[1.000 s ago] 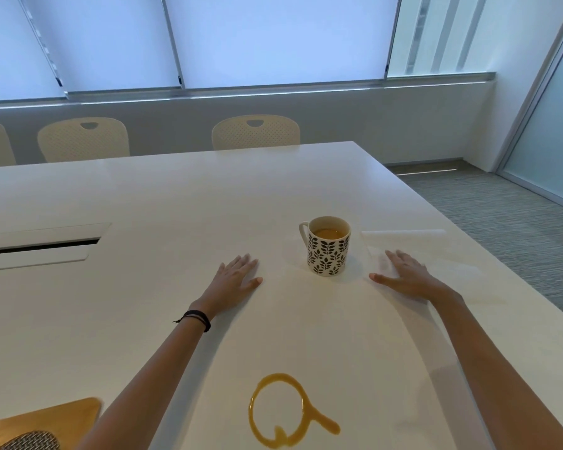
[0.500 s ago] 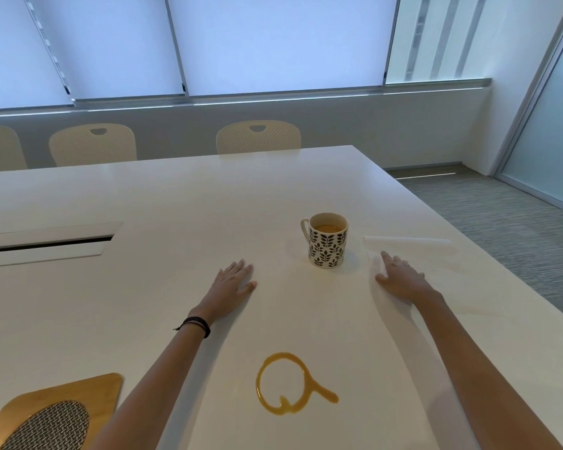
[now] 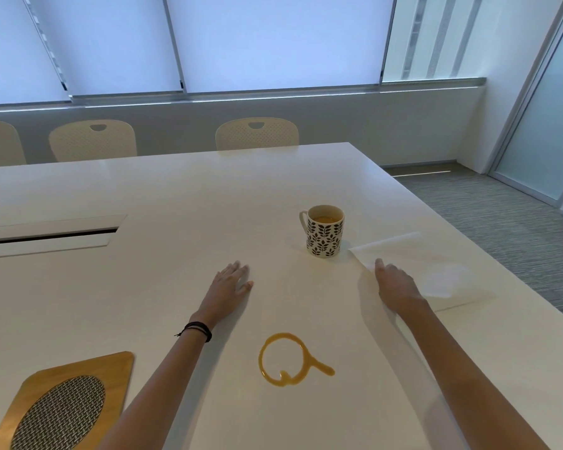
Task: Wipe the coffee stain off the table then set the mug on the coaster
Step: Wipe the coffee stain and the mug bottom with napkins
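A white mug (image 3: 325, 233) with a black leaf pattern stands upright on the white table (image 3: 176, 196), coffee inside, handle to the left. Close to me lies a brown ring-shaped coffee stain (image 3: 320, 367). A wooden coaster (image 3: 62, 414) with a woven oval inset sits at the near left. My left hand (image 3: 229, 289) rests flat on the table, left of the mug, fingers spread. A white paper towel (image 3: 436, 274) lies right of the mug; my right hand (image 3: 395, 285) lies on its near edge with fingers curled on it, one corner lifted.
A long cable slot (image 3: 46, 237) with a raised lid is set into the table at the left. Cream chairs (image 3: 256, 134) line the far edge. The table's right edge drops to grey carpet (image 3: 501, 228). Windows with blinds fill the back wall.
My right hand has closed on the paper towel, which has turned and shifted toward me. The left hand stays flat. The view has tilted down, showing more of the coaster.
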